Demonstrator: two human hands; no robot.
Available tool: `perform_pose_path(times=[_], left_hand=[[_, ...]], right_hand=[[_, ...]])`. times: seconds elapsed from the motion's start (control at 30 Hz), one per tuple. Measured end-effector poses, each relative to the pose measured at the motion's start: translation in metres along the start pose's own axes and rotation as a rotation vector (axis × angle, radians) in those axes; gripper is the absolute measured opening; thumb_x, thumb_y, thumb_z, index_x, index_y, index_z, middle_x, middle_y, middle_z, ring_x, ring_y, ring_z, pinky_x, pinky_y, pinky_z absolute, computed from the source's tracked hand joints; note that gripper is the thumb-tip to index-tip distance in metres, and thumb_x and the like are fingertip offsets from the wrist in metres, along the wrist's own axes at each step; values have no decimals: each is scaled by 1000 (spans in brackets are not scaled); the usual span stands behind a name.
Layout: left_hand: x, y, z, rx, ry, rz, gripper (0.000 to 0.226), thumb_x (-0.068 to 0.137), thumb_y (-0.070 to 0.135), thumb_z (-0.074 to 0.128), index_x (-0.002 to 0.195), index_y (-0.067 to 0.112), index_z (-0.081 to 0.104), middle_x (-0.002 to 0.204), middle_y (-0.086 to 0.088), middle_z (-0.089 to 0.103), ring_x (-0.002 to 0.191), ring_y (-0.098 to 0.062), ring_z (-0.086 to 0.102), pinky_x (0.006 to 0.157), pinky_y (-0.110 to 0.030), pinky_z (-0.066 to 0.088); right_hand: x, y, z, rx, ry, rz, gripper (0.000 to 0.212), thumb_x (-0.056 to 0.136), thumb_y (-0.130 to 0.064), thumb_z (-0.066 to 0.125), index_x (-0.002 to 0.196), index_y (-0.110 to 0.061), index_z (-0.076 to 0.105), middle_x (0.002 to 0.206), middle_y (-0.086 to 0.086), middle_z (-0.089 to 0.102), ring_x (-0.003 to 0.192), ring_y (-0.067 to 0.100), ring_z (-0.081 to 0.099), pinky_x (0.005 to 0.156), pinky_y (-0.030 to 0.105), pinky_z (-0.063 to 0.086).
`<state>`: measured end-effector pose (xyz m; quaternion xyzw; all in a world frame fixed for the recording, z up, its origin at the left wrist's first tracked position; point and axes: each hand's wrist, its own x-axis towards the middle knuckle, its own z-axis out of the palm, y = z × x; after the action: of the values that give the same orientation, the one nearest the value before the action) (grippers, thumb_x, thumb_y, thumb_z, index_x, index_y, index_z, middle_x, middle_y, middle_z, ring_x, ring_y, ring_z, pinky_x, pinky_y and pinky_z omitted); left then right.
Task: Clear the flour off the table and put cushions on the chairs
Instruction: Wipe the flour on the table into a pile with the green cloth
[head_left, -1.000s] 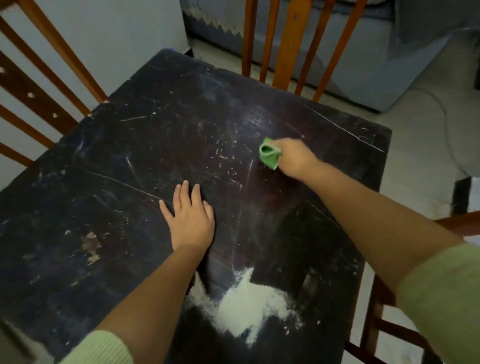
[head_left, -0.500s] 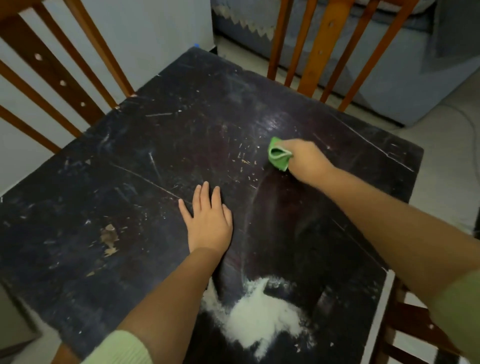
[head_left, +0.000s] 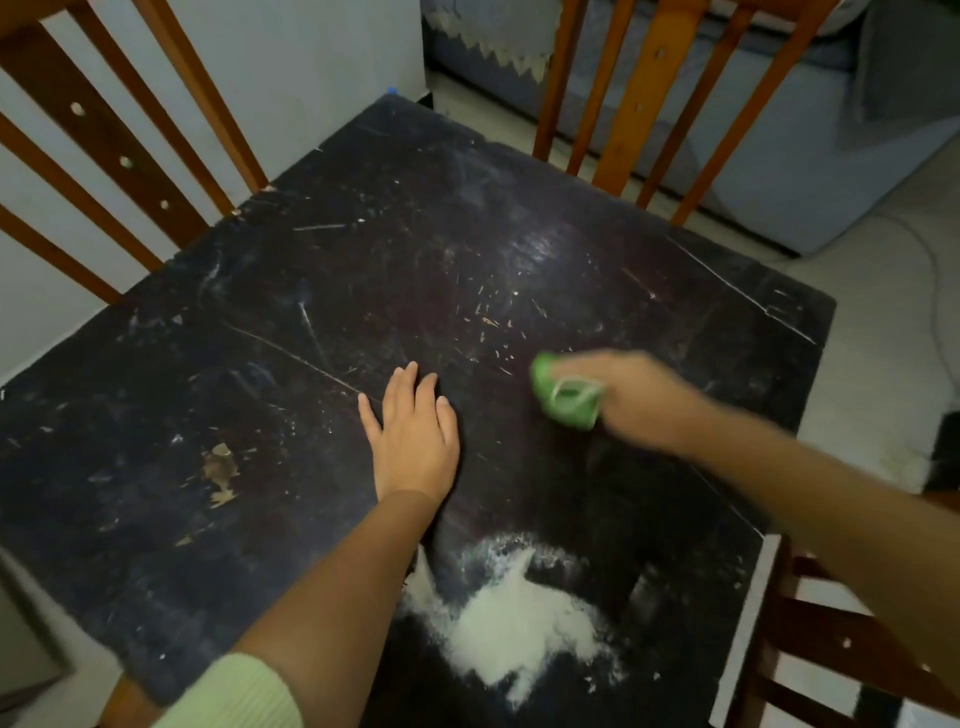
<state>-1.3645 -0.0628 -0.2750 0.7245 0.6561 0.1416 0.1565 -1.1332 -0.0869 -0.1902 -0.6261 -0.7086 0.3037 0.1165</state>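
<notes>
Fingers of the right hand are clamped on a bunched green cloth; the left hand lies flat, fingers together. Flour sits heaped at the table's near edge, spread along it. Wiping is underway; next, sweep the cloth toward that pile.

right hand & green cloth are smearing w/ motion blur, so fingers aren't showing clearly. left forearm is hiding part of flour. chair backs are getting cut off at top edge.

Left hand flat — right hand clenched
</notes>
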Motion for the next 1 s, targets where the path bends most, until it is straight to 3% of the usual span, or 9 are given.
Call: perform_pose_path(times=[0.13, 0.23, 0.3, 0.37, 0.43, 0.57, 0.67, 0.87, 1.0], left_hand=[[0, -1, 2, 31, -2, 10, 45, 98, 32, 26, 139, 18, 42, 153, -1, 28, 144, -15, 15, 115, -47, -7], [0, 0, 2, 46, -12, 5, 45, 99, 32, 28, 139, 17, 41, 154, -3, 28, 144, -17, 15, 115, -48, -7], [-1, 2, 1, 58, -20, 7, 45, 99, 32, 29, 140, 16, 41, 154, -3, 27, 144, -18, 15, 115, -49, -7], [-1, 2, 0, 55, -24, 6, 45, 99, 31, 30, 140, 16, 40, 154, -3, 27, 144, -18, 14, 115, -50, -6], [-1, 2, 0, 55, -24, 9, 45, 99, 32, 30, 140, 16, 40, 154, -4, 27, 144, -18, 14, 115, -50, -6], [0, 0, 0, 46, -16, 21, 45, 99, 31, 29, 140, 15, 40, 154, -4, 27, 144, -18, 15, 115, -49, -6], [0, -1, 0, 12, -15, 28, 45, 99, 30, 30, 140, 15, 41, 154, -4, 28, 144, -18, 15, 115, -48, -6], [3, -3, -13, -140, -80, 12, 40, 99, 25, 34, 135, 14, 47, 153, -4, 30, 143, -17, 17, 117, -46, -5], [1, -10, -23, -100, -182, 42, 41, 101, 27, 31, 137, 15, 45, 154, -3, 27, 144, -17, 15, 116, -46, -4]], right_hand=[[2, 69, -22, -256, 134, 381, 39, 88, -7, 53, 126, -17, 57, 132, 15, 54, 116, 34, 53, 99, 38, 42], [-44, 35, 36, -234, 75, 275, 57, 85, 3, 47, 138, -17, 43, 150, 12, 32, 136, 32, 31, 110, 38, 28], [-82, -10, 78, -213, -87, 158, 72, 81, 6, 46, 143, -26, 31, 155, 1, 19, 142, 30, 17, 109, 42, 33], [-101, -38, 87, -141, -228, -11, 68, 81, -2, 50, 139, -34, 33, 153, -2, 26, 138, 28, 27, 103, 42, 40], [-85, -32, 56, -31, -146, -24, 43, 85, -24, 52, 127, -32, 51, 135, 2, 53, 119, 25, 53, 97, 41, 46], [-30, 44, -31, -134, 293, 419, 32, 87, -26, 60, 120, -23, 61, 122, 12, 62, 108, 33, 59, 91, 37, 46], [-28, 61, -22, -327, 135, 631, 29, 90, -17, 53, 119, -14, 59, 119, 18, 61, 107, 37, 57, 90, 39, 45], [-126, -48, 96, -284, -173, 216, 60, 88, -5, 49, 142, -24, 29, 151, 5, 28, 135, 34, 31, 105, 43, 39], [-130, -42, 49, 16, -194, 240, 24, 91, -22, 53, 113, -29, 60, 107, 2, 67, 92, 22, 64, 82, 35, 55]])
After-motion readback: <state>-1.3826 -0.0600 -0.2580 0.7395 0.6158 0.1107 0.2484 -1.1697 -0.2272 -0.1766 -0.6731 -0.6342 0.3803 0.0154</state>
